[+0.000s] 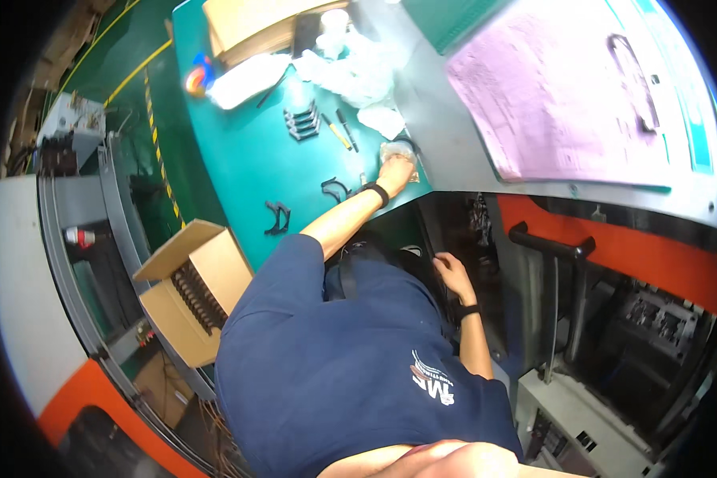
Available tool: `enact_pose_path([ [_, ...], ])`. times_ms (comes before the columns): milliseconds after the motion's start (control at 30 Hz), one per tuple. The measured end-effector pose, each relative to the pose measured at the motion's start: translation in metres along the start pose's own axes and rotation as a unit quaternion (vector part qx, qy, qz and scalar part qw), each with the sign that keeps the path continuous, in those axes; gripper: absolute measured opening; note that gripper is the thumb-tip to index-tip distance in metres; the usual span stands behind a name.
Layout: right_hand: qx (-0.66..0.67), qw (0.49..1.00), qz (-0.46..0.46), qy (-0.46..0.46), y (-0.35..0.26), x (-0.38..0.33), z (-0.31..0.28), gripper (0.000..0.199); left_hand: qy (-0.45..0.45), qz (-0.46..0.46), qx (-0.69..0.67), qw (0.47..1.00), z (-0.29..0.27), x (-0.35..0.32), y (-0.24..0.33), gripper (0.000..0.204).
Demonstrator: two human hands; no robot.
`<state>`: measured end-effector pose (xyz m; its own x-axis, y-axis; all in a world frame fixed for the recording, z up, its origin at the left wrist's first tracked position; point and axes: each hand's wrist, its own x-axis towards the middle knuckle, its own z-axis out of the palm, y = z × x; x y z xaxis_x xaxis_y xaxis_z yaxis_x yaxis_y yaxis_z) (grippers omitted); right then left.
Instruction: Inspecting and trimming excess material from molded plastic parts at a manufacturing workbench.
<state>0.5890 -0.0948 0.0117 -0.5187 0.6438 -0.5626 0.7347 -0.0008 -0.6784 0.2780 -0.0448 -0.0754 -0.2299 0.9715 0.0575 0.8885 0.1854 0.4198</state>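
Note:
My left hand is at the table's near right corner, its fingers curled down into a small clear plastic bag. What the fingertips hold is hidden. Beside my body, my right hand hangs off the table with fingers loosely apart and nothing in it. Left of my left wrist lies a black curved plastic part; a similar black part sits nearer the left edge. Several more black parts stand in a row farther back. Two pens lie beside that row.
The green table carries crumpled clear plastic bags, a white bag and cardboard at the back. An open carton of dark parts stands left. To the right are a pink sheet and a machine with a black handle.

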Motion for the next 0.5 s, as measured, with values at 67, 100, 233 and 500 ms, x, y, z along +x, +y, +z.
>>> enact_pose_path([
  [67,0.092,0.991,0.089,0.045,0.02,-0.027,-0.007,0.027,-0.042,0.024,0.009,0.999,-0.004,0.002,0.0,0.018],
  [100,0.12,0.985,0.11,0.06,0.028,-0.036,-0.007,0.027,-0.06,0.046,0.019,0.997,-0.013,0.004,0.0,0.018],
  [233,0.197,0.969,0.131,0.076,0.037,-0.051,-0.015,0.027,-0.076,0.051,0.006,0.996,-0.029,0.005,0.006,0.018],
  [500,0.183,0.983,-0.019,0.014,-0.015,-0.021,-0.022,0.028,-0.021,-0.026,-0.069,0.997,-0.049,-0.011,0.006,0.024],
])
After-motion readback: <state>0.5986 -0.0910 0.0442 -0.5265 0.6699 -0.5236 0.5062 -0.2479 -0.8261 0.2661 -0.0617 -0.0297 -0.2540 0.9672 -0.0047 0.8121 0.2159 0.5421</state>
